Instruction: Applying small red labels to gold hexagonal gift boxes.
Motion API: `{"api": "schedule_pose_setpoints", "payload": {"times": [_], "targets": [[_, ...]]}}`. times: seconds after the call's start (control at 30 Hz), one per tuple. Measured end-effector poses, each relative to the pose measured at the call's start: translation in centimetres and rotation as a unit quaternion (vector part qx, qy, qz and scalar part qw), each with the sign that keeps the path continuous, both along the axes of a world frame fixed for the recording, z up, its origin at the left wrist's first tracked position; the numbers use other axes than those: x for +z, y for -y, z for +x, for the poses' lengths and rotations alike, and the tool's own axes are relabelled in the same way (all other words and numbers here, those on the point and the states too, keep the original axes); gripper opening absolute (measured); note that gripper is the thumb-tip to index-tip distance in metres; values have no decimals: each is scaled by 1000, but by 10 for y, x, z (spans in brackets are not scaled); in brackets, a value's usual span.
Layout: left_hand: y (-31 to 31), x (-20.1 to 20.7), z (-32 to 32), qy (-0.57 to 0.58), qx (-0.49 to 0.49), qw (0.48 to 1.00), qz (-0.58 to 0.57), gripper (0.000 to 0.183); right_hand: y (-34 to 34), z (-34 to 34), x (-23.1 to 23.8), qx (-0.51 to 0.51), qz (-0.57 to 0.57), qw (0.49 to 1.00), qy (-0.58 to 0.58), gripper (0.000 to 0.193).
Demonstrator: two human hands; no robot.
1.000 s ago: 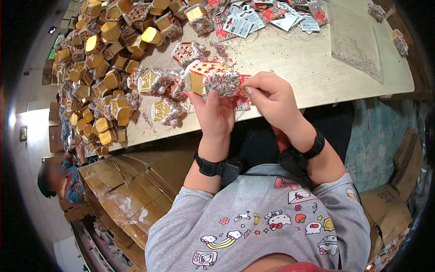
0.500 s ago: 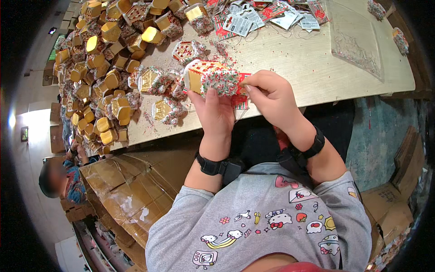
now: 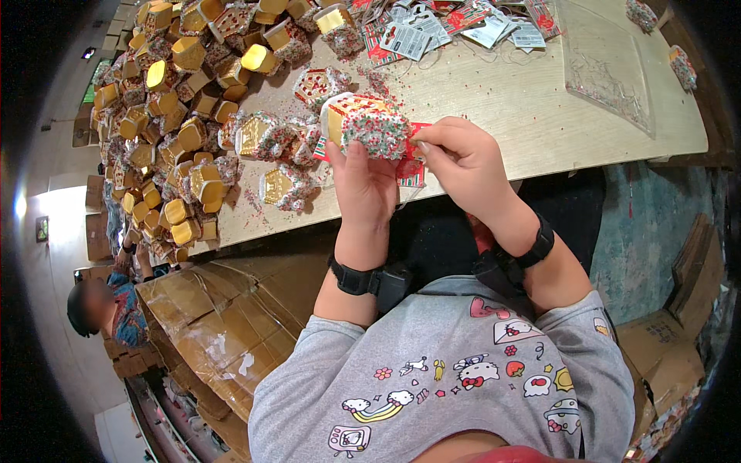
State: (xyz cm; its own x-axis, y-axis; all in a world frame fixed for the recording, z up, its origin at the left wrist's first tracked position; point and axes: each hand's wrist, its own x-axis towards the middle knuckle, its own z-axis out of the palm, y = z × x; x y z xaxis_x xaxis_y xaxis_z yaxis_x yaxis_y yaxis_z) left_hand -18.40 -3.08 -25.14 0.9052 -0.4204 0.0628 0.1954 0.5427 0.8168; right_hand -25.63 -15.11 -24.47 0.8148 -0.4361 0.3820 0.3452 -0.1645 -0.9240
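Note:
My left hand point(image 3: 364, 184) grips a small gingerbread-house ornament point(image 3: 377, 133) from below, thumb against its side. White coating with red and green sprinkles covers that side; the left end is tan. At the ornament's right end my right hand point(image 3: 469, 160) is closed in a pinch, and what lies between the fingertips is too small to make out. A red, striped card tag point(image 3: 411, 176) shows below and behind the ornament, partly hidden by my left hand. Close by on the left lie more such houses, one a tan house point(image 3: 282, 185) edged with sprinkles.
A large pile of house ornaments point(image 3: 189, 139) covers the table's left side. Card tags point(image 3: 409, 40) with thin cords lie at the back, beside a clear plastic tray point(image 3: 610, 69) of small clear pieces. Cardboard point(image 3: 224, 309) stands at left; another person point(image 3: 127, 309) is beyond it.
The ornament has turned slightly and shifted a little right in my left hand. My right hand stays pinched at its right end, almost unmoved.

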Motion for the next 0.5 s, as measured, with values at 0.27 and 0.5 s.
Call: {"api": "schedule_pose_setpoints", "payload": {"times": [0.27, 0.5], "targets": [[-6, -1, 5, -30, -75, 994, -68, 44, -1, 0, -2, -25, -40, 998, 46, 11], [-1, 8, 3, -44, -85, 993, -67, 37, -1, 1, -5, -40, -40, 997, 55, 12]]}}
